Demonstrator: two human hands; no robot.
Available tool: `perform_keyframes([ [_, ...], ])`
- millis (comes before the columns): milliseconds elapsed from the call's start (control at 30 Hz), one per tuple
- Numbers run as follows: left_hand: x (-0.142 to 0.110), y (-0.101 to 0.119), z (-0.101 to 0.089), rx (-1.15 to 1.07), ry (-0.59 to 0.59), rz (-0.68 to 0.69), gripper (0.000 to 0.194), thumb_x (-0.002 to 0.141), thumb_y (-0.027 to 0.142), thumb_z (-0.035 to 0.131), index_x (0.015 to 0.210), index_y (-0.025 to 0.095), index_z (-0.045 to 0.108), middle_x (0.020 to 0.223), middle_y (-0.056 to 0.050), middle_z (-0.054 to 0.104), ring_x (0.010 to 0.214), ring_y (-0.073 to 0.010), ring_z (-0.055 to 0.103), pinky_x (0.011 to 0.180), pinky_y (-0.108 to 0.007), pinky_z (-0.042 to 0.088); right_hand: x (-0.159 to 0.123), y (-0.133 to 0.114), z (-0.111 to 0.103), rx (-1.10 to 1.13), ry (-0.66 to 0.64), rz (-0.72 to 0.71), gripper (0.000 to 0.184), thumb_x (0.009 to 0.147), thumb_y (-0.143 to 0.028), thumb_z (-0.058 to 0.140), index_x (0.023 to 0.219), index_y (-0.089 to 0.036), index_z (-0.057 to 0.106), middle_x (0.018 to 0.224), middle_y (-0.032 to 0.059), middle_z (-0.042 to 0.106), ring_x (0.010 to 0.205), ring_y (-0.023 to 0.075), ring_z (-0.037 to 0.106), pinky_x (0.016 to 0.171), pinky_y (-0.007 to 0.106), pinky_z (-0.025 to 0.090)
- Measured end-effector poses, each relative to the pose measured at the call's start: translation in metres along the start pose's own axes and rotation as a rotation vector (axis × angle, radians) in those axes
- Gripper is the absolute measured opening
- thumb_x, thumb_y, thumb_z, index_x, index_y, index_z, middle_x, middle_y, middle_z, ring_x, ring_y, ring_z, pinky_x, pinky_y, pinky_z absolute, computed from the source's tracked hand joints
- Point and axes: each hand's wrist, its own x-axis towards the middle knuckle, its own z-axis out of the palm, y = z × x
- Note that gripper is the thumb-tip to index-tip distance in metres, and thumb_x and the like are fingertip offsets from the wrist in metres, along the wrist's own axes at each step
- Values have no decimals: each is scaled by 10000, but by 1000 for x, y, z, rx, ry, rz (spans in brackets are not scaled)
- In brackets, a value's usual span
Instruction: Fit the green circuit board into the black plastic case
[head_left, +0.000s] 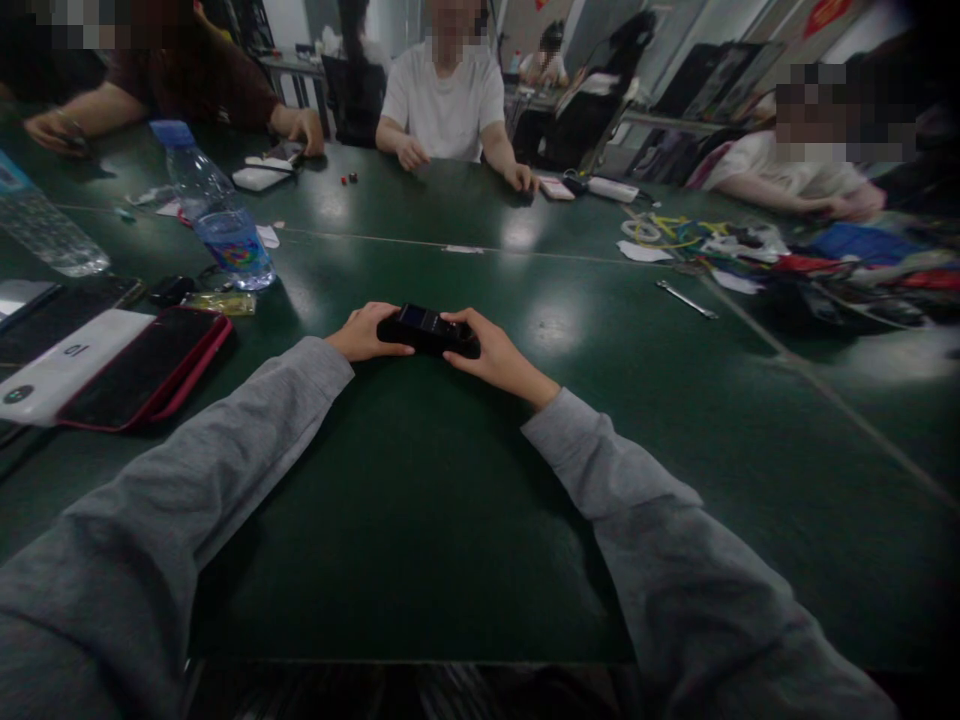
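Observation:
Between my two hands is a black handheld device (429, 331) with a small dark screen on its upper left part. My left hand (367, 332) grips its left end, thumb along the near side and fingers over the far side. Around the right end my right hand (487, 350) is closed in the same way. The device is at or just above the green table (420, 500); I cannot tell if it touches. What kind of device it is does not show clearly.
A half-full water bottle (225, 225) stands left, near a phone in a red case (154, 365) and a white power bank (75, 355). Right lie a wrench (686, 299) and a heap of cables (720, 240). Several people sit around the table.

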Motion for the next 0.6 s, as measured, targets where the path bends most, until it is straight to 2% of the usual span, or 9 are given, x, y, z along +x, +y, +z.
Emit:
perform_keyframes([
  [200,0,1,0,18,3,-12,813,684,673,812,1326,203,648,1372,-153,646,1381,-400,509,1179,-586,390,-1,1,3,44,38,-1,488,875,-304,722,1334,-237,569,1377,138,668,1249,319,661,1052,548,550],
  [367,0,0,1,18,10,-4,788,682,663,807,1332,247,648,1365,-125,657,1382,-397,511,1189,-616,363,-2,-1,2,76,51,19,489,871,-307,725,1337,-250,589,1376,119,672,1226,314,670,1024,537,568],
  [600,0,-1,1,33,-7,-13,826,699,652,783,1397,244,612,1421,-141,624,1403,-419,481,1175,-644,352,-1,-2,4,90,73,11,497,863,-305,724,1339,-235,602,1331,124,678,1201,317,675,993,529,580],
])
